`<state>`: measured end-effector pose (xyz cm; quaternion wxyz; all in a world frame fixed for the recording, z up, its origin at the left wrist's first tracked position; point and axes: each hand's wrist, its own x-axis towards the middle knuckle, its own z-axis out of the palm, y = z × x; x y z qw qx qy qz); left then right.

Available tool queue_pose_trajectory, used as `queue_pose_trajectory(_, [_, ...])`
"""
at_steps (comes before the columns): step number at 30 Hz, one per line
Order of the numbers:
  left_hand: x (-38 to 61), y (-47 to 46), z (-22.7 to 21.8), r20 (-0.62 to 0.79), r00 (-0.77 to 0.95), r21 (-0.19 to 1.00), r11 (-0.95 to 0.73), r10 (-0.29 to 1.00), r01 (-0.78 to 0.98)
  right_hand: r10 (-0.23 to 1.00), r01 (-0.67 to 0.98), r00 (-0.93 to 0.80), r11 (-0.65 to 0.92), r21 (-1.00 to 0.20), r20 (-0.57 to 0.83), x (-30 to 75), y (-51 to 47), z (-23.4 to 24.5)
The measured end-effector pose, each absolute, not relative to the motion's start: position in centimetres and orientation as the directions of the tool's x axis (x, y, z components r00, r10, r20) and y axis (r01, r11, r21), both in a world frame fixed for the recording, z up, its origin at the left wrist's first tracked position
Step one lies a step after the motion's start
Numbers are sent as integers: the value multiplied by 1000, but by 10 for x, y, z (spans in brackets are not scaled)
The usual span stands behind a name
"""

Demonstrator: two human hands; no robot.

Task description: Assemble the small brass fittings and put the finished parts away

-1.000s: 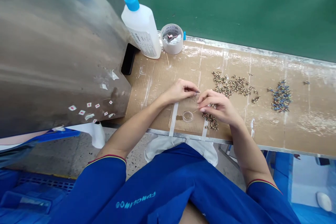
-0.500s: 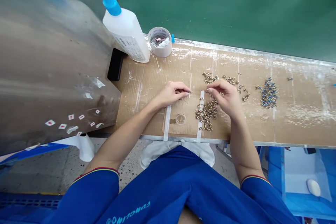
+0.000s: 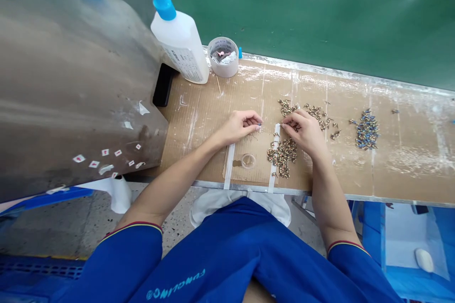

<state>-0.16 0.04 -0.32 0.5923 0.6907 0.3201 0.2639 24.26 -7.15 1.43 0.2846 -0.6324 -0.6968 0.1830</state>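
Small metal parts [image 3: 282, 157] lie heaped at 3 o'clock from the clear round dish [image 3: 248, 161], which serves as the dial's centre, with 12 o'clock pointing away from the wearer. The heap partly covers a white tape strip [image 3: 273, 170]. More parts of similar colour lie scattered at 1 to 2 o'clock, beyond the right hand.

Left hand [image 3: 242, 126], at 12 o'clock: thumb and fingertips pinched on a tiny bluish piece [image 3: 259, 125]; its exact form is too small to make out. Right hand [image 3: 304, 131], at 2 o'clock: thumb and index finger brought together above the end of the strip; whether a part sits between them cannot be told. The two hands stand apart.

Blue-tipped parts [image 3: 367, 130] form a separate pile between 2 and 3 o'clock. At 11 o'clock stands a white bottle [image 3: 181, 49] with a blue nozzle. Right beside it, nearer 12, is a tape roll [image 3: 224, 67] with scraps inside. Cardboard [image 3: 408, 165] covers the bench beneath all these items.
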Motion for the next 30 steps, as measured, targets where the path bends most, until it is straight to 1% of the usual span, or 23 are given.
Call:
queue_pose_trajectory(2, [0, -1, -4, -19, 642, 990, -74, 767, 118, 984, 724, 13, 112, -680, 176, 238, -71, 19])
queue_pose_trajectory(5, [1, -1, -4, -3, 634, 987, -99, 773, 125, 978, 603, 112, 72, -795, 173, 228, -72, 22])
queue_pose_trajectory(9, [3, -2, -6, 51, 635, 971, -186, 771, 148, 989, 389, 125, 25, -921, 80, 210, -72, 17])
queue_pose_trajectory(13, [5, -3, -6, 62, 634, 965, -208, 771, 158, 991, 207, 129, -49, -977, -22, 197, -72, 7])
queue_pose_trajectory(15, [6, -4, -6, 60, 628, 963, -211, 776, 168, 988, 153, 145, -69, -986, -47, 193, -71, 3])
queue_pose_trajectory(20, [8, -6, -7, 69, 612, 958, -224, 788, 179, 979, 113, 199, -78, -990, -55, 188, -69, -5])
queue_pose_trajectory(25, [9, -6, -8, 87, 610, 959, -233, 787, 163, 986, 101, 153, -82, -991, -66, 184, -70, -9])
queue_pose_trajectory(30, [9, -5, -12, 126, 609, 942, -286, 783, 173, 982, 111, 158, -118, -987, -99, 183, -72, -7])
